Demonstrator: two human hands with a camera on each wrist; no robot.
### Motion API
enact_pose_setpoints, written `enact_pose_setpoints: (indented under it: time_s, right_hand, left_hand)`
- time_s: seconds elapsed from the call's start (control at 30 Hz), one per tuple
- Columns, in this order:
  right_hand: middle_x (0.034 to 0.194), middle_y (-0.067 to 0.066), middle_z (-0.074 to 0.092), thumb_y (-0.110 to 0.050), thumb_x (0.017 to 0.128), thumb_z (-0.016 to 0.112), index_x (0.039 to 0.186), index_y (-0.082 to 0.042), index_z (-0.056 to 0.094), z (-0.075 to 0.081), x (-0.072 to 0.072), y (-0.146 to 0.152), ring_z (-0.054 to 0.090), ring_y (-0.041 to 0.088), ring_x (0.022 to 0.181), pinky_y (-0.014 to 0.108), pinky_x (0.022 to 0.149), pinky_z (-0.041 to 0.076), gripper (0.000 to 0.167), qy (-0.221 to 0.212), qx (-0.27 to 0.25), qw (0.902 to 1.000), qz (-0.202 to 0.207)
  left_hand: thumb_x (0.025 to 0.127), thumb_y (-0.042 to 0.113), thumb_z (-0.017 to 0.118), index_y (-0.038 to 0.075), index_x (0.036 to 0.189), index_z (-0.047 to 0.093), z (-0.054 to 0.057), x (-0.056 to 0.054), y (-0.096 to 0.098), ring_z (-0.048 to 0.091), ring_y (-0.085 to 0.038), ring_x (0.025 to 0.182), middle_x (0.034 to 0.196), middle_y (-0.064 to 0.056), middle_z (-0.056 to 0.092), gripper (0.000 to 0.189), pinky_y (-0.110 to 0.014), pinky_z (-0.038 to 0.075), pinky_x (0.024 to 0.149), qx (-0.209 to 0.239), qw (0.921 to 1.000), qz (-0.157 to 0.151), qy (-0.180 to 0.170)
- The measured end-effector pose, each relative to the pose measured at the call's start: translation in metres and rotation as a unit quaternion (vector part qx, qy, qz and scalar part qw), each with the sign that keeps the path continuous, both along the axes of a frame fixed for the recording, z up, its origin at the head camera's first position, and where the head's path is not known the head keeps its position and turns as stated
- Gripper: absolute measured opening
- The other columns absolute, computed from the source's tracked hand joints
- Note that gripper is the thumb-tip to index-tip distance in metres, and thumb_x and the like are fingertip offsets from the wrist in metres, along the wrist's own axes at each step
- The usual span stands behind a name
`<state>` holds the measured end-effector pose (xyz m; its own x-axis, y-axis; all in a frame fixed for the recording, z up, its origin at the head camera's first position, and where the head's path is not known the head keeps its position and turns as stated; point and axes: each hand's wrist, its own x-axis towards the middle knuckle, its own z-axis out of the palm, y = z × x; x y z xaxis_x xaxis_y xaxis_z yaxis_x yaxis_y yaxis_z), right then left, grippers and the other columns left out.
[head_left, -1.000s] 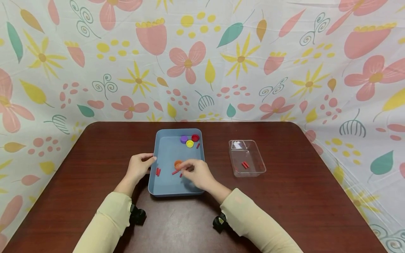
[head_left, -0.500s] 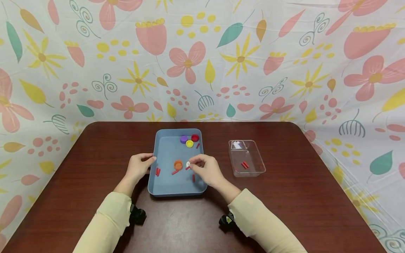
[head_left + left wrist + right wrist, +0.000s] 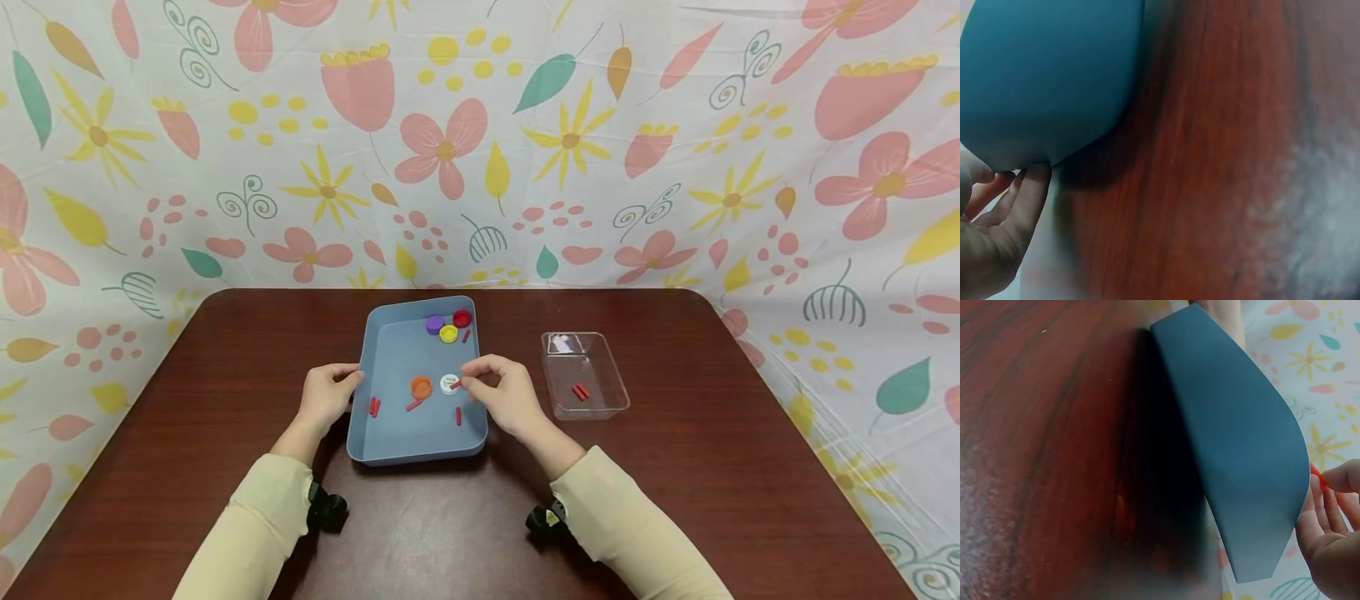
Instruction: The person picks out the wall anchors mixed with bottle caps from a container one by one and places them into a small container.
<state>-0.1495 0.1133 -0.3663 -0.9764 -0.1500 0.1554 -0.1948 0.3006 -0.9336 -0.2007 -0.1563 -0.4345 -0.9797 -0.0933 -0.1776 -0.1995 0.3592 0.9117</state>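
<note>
The left hand grips the left wall of a blue-grey tray, thumb at the rim; the left wrist view shows its fingertips against the tray's outer side. Over the tray's right half, the right hand pinches a short red stick between thumb and fingertips. That stick overlaps a white bottle cap in the head view. Left of the white cap lies an orange cap with a red stick just below it. Another red stick lies below the right hand.
Purple, yellow and red caps sit in the tray's far right corner beside a red stick. More red sticks lie at its left side. Right of the tray stands a clear plastic box holding red sticks.
The right hand has moved right, away from the orange cap, with a red stick now showing in its pinch. The white cap has come into view. The tray has shifted and tilted slightly.
</note>
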Motion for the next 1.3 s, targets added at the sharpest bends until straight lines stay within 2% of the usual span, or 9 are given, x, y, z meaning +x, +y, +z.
enact_pose_setpoints:
  time_s: [0.07, 0.2, 0.27, 0.47, 0.6, 0.77, 0.97, 1.03, 1.3]
  right_hand:
    - [0.091, 0.024, 0.068, 0.001, 0.085, 0.065, 0.098, 0.007, 0.068, 0.002, 0.000, 0.000, 0.066, 0.019, 0.062, 0.017, 0.061, 0.053, 0.014, 0.000, -0.004, 1.0000, -0.004]
    - [0.091, 0.025, 0.068, 0.002, 0.085, 0.065, 0.098, 0.008, 0.067, 0.002, 0.000, 0.004, 0.067, 0.039, 0.069, 0.020, 0.061, 0.055, 0.014, 0.003, -0.015, 0.9997, -0.018]
    - [0.090, 0.025, 0.068, 0.003, 0.085, 0.065, 0.098, 0.009, 0.067, -0.002, -0.003, 0.006, 0.066, 0.042, 0.071, 0.024, 0.062, 0.057, 0.015, 0.003, -0.028, 0.9992, -0.029]
    - [0.093, 0.024, 0.066, 0.002, 0.085, 0.066, 0.102, 0.010, 0.066, -0.023, -0.020, 0.016, 0.067, 0.035, 0.079, 0.044, 0.072, 0.059, 0.019, -0.001, -0.095, 0.9939, -0.058]
    - [0.092, 0.022, 0.066, 0.002, 0.085, 0.067, 0.102, 0.009, 0.066, -0.027, -0.023, 0.021, 0.068, 0.025, 0.075, 0.041, 0.070, 0.060, 0.019, 0.009, -0.106, 0.9919, -0.070]
    - [0.089, 0.020, 0.065, 0.007, 0.084, 0.065, 0.100, 0.011, 0.066, -0.024, -0.022, 0.025, 0.066, 0.017, 0.068, 0.043, 0.069, 0.059, 0.017, 0.010, -0.125, 0.9897, -0.069]
    - [0.089, 0.023, 0.064, 0.011, 0.084, 0.062, 0.100, 0.015, 0.064, -0.008, -0.013, 0.025, 0.066, 0.031, 0.072, 0.051, 0.073, 0.057, 0.017, 0.004, -0.110, 0.9914, -0.071]
    - [0.090, 0.026, 0.064, 0.011, 0.084, 0.062, 0.099, 0.015, 0.064, -0.005, -0.011, 0.026, 0.066, 0.031, 0.073, 0.049, 0.073, 0.057, 0.016, 0.003, -0.102, 0.9919, -0.076]
    - [0.094, 0.024, 0.065, 0.005, 0.084, 0.065, 0.101, 0.008, 0.067, -0.027, -0.020, 0.043, 0.067, 0.015, 0.069, 0.027, 0.066, 0.059, 0.017, 0.009, -0.100, 0.9905, -0.094]
  left_hand:
    - [0.096, 0.015, 0.053, -0.004, 0.127, 0.058, 0.000, -0.001, 0.000, 0.064, -0.016, 0.087, 0.124, -0.026, 0.057, 0.037, -0.031, 0.060, 0.067, 0.003, 1.0000, 0.002, -0.003]
    - [0.096, 0.015, 0.053, -0.003, 0.127, 0.058, -0.001, -0.002, 0.000, 0.064, -0.016, 0.089, 0.124, -0.026, 0.057, 0.036, -0.032, 0.060, 0.069, 0.012, 0.9999, 0.007, -0.006]
    - [0.096, 0.016, 0.053, -0.002, 0.127, 0.058, -0.001, -0.003, 0.001, 0.064, -0.017, 0.090, 0.125, -0.026, 0.057, 0.037, -0.032, 0.060, 0.069, 0.014, 0.9998, 0.009, -0.005]
    - [0.096, 0.017, 0.052, 0.000, 0.129, 0.057, -0.001, -0.002, -0.001, 0.062, -0.024, 0.102, 0.130, -0.023, 0.055, 0.037, -0.031, 0.059, 0.071, 0.023, 0.9994, 0.025, -0.011]
    - [0.096, 0.015, 0.051, -0.001, 0.129, 0.057, 0.001, -0.001, -0.002, 0.060, -0.026, 0.107, 0.131, -0.023, 0.054, 0.037, -0.032, 0.060, 0.072, 0.024, 0.9992, 0.029, -0.008]
    - [0.096, 0.015, 0.051, 0.000, 0.130, 0.057, 0.003, -0.002, -0.004, 0.061, -0.026, 0.104, 0.131, -0.023, 0.054, 0.037, -0.031, 0.060, 0.071, 0.020, 0.9993, 0.030, -0.006]
    - [0.097, 0.015, 0.050, 0.000, 0.132, 0.055, 0.004, -0.002, -0.004, 0.058, -0.030, 0.111, 0.134, -0.023, 0.052, 0.038, -0.031, 0.059, 0.073, 0.019, 0.9995, 0.022, -0.010]
    - [0.097, 0.015, 0.050, 0.000, 0.132, 0.054, 0.004, -0.002, -0.004, 0.058, -0.031, 0.112, 0.134, -0.023, 0.052, 0.038, -0.032, 0.059, 0.073, 0.019, 0.9995, 0.020, -0.012]
    - [0.098, 0.016, 0.050, 0.000, 0.133, 0.053, 0.003, -0.002, -0.005, 0.061, -0.028, 0.107, 0.135, -0.023, 0.051, 0.039, -0.033, 0.059, 0.076, 0.025, 0.9995, 0.012, -0.013]
